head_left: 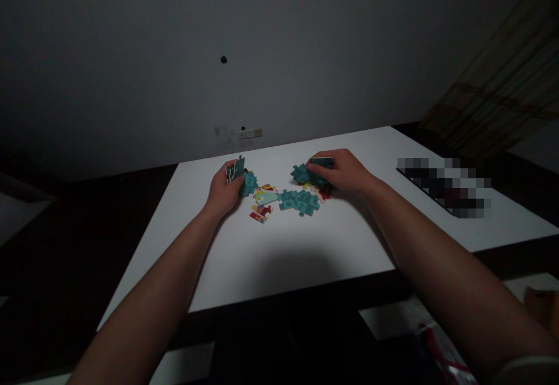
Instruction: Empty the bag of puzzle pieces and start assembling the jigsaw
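Observation:
My left hand [222,191] is closed around several jigsaw puzzle pieces [236,169], held on edge above the white table. Teal pieces lie close by its thumb. On the other side, my right hand [343,169] grips more teal puzzle pieces [301,173], with the thumb on top. Between the hands is a loose pile: teal pieces [300,201] lie in the middle, a pale green piece [266,197] is left of them, and a red and yellow piece [262,213] is nearest me. Some coloured pieces are partly hidden under my right hand.
The white table [288,257] reaches toward a grey wall [305,53] with a socket panel [250,134]. A dark-edged flat object [428,190], blurred out, lies at the right. Curtains [493,99] hang at the far right.

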Available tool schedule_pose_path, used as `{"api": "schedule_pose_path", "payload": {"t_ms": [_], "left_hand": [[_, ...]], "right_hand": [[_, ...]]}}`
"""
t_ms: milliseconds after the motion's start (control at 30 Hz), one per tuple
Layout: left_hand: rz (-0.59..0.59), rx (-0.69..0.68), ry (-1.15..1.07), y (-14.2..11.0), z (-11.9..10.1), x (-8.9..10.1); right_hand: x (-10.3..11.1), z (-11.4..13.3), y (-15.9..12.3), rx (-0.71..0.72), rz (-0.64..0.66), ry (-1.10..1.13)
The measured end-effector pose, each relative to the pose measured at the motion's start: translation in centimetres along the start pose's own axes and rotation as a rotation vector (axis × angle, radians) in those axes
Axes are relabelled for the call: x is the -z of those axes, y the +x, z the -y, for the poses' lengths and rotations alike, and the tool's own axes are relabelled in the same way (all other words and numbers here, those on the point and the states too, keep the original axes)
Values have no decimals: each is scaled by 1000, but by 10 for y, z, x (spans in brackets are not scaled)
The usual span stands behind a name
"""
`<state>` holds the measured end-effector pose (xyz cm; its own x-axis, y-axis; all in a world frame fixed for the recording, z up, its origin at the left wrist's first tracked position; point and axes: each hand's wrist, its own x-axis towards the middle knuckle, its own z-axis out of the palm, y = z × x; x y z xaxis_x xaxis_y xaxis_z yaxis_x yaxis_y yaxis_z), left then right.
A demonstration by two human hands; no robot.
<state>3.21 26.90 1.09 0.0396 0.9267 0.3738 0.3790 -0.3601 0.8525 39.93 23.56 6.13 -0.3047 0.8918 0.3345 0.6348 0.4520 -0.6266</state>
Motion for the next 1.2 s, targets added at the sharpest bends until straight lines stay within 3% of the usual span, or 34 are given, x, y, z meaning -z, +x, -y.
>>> {"api": "schedule_pose_path", "payload": {"t_ms": [167,300,433,633,800,1000,1100,1200], "left_hand": [[-34,-64,56,-2,-5,1],[9,-139,80,-4,-12,3],[125,-203,108,-10,-22,3],[387,-306,96,-23,-37,-11],[380,-277,32,-22,-35,-12],[348,-191,-31,-16,-25,-2],[455,-140,-25,-15,-23,7],[608,-172,128,-15,-19,15]], "right_hand": [[0,5,0,37,-64,35],[0,5,1,36,-78,51],[1,-3,2,29,-56,34],[1,-10,1,22,0,-70],[-2,-8,0,95,93,-127],[-2,-10,-1,135,163,-120],[-9,-1,-4,187,210,-118],[-25,11,-7,243,285,-133]]}}
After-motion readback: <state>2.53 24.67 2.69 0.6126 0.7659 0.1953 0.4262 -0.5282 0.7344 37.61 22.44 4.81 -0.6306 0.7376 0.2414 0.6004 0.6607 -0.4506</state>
